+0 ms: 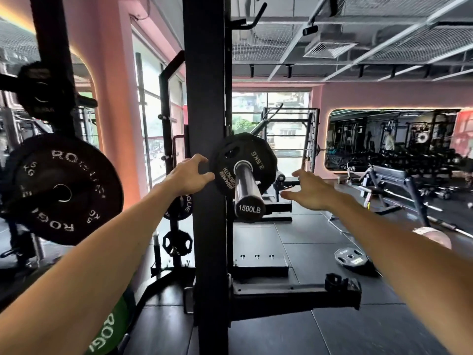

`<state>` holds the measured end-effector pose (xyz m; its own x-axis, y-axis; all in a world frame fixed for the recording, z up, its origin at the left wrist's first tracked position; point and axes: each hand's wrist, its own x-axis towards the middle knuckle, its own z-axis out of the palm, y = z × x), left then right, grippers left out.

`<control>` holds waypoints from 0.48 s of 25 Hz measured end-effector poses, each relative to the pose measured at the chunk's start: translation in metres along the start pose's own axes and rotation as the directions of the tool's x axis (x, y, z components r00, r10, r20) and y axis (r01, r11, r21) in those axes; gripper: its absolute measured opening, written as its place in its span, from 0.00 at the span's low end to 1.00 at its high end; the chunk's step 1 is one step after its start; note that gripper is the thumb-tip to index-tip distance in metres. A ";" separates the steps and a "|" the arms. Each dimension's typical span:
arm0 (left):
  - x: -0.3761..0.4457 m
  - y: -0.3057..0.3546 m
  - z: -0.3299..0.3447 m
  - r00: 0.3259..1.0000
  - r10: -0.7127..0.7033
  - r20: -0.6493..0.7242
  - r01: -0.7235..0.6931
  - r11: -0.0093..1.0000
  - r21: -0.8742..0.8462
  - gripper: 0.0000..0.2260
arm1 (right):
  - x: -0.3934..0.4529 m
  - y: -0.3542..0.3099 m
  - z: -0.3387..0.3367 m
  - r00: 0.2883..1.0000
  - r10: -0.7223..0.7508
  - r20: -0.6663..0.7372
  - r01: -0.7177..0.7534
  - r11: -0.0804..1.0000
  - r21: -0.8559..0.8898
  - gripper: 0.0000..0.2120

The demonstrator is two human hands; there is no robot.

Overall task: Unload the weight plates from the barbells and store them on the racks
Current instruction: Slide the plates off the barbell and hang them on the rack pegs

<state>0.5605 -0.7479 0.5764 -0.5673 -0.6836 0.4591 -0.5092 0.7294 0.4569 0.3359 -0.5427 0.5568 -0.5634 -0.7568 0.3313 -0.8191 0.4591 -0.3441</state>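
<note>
Arms reach forward from the bottom of the view, both bare, toward a small black weight plate (243, 162) marked 2.5KG that sits on a barbell sleeve (247, 187) pointing at the camera — its end cap reads 1500LB. The left hand (190, 175) is at the plate's left edge, fingers spread and curled, the fingertips touching or almost touching the rim; it grasps nothing firmly that can be seen. The right hand (309, 189) hovers just right of the sleeve, palm turned inward, fingers loose and splayed, holding nothing. A black rack upright (207, 175) rises just left of the plate, crossing the left wrist's line of view.

On the left, a large black bumper plate (64, 190) lettered ROGUE hangs on a storage peg, with another dark plate (42, 92) above it. Lower down, behind the upright, a small plate with grip holes (177, 243) sits on a peg. A green bumper plate (112, 329) shows at the bottom left — partly hidden by the left forearm. On the dark rubber floor (307, 239) to the right, another small plate (350, 258) lies flat.
</note>
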 end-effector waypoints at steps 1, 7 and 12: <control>0.018 -0.005 0.008 1.000 0.004 -0.002 -0.004 1.000 0.005 0.25 | 0.016 -0.001 0.009 1.000 0.010 -0.003 -0.010 1.000 -0.007 0.37; 0.092 -0.016 0.051 0.998 0.065 0.004 -0.065 0.998 -0.015 0.27 | 0.088 0.001 0.051 1.000 0.017 0.016 -0.018 0.994 0.107 0.31; 0.123 -0.015 0.069 0.994 0.108 -0.030 -0.109 0.993 -0.045 0.36 | 0.122 0.005 0.066 1.000 0.012 0.028 -0.017 0.983 0.184 0.26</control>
<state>0.4540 -0.8416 0.5736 -0.5993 -0.6016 0.5282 -0.4149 0.7976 0.4377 0.2702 -0.6635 0.5379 -0.5701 -0.7639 0.3023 -0.7753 0.3785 -0.5057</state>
